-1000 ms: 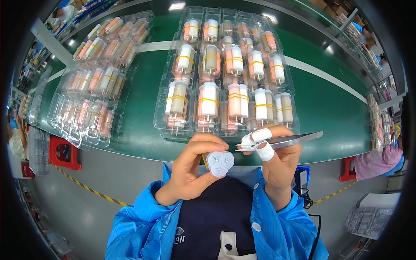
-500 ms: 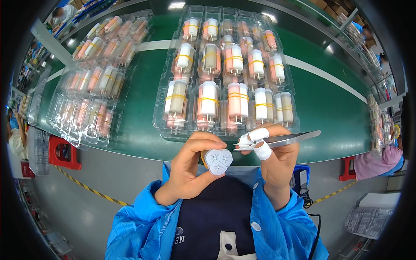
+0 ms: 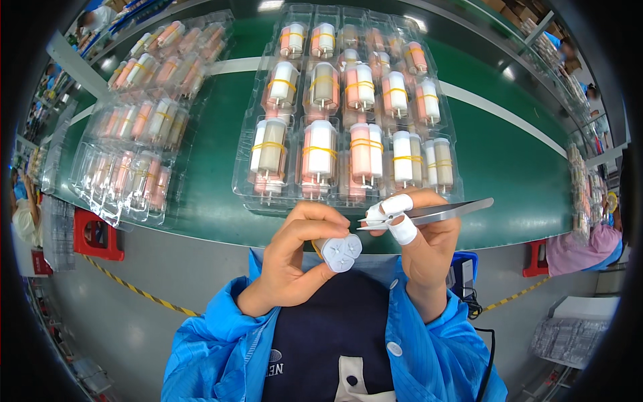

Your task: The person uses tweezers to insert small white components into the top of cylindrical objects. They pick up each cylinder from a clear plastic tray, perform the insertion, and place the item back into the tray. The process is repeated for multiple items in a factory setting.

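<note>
Colour check: green worktop [image 3: 207,147] crossed by a white stripe [image 3: 242,65], under pink, white and grey-beige cylinders [image 3: 360,155].
Cylinders are ringed by yellow bands [image 3: 320,151] and sit in clear trays [image 3: 240,175]; the cluster [image 3: 341,254] in the left hand [image 3: 289,264] shows a pale bluish-grey end; tweezers [image 3: 452,210] are silver, finger wraps [image 3: 402,230] on the right hand [image 3: 432,251] white; jacket [image 3: 214,352] bright blue, shirt [image 3: 321,338] dark navy; stool [image 3: 99,234] red; floor tape [image 3: 151,295] yellow-and-black striped.

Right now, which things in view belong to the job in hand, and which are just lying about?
Likely the job:
- tube bundle, in left hand
- tweezers, in right hand
- tray of similar bundles

Likely just about:
- red stool
- blue bin
- striped tape
</note>
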`<state>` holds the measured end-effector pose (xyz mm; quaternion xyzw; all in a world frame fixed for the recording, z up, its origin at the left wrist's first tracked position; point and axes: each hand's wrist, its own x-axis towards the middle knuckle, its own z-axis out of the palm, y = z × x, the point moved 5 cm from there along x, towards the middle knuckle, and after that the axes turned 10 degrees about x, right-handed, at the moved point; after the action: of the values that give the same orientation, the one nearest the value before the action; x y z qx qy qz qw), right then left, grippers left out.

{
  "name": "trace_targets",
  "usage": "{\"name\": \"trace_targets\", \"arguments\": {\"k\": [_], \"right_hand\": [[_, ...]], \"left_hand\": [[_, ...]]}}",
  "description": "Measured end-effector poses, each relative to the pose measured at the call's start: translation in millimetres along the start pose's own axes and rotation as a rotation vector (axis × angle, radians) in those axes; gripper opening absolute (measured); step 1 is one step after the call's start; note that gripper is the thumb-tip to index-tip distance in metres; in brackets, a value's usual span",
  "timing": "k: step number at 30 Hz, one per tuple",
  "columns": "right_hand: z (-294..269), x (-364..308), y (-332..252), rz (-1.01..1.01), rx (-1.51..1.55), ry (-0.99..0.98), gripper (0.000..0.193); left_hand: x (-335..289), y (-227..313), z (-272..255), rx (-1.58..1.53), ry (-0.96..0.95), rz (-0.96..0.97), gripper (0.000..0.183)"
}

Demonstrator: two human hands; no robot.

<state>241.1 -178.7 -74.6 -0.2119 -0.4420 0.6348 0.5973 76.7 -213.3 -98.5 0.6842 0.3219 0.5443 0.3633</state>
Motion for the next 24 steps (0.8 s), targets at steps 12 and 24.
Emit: {"name": "trace_targets", "arguments": {"k": [12,24], "right_hand": [[0.7,0.1,-0.3,-0.001,0.016,-0.007,0.017],[3.3,0.1,-1.3,-0.009,0.003,-0.010,0.016]], "left_hand": [[-1.0,-0.2,-0.1,0.001,0.000,-0.010,0.042],[0.2,2.9,0.3,-0.093,0.010,-0.017,0.043]]}}
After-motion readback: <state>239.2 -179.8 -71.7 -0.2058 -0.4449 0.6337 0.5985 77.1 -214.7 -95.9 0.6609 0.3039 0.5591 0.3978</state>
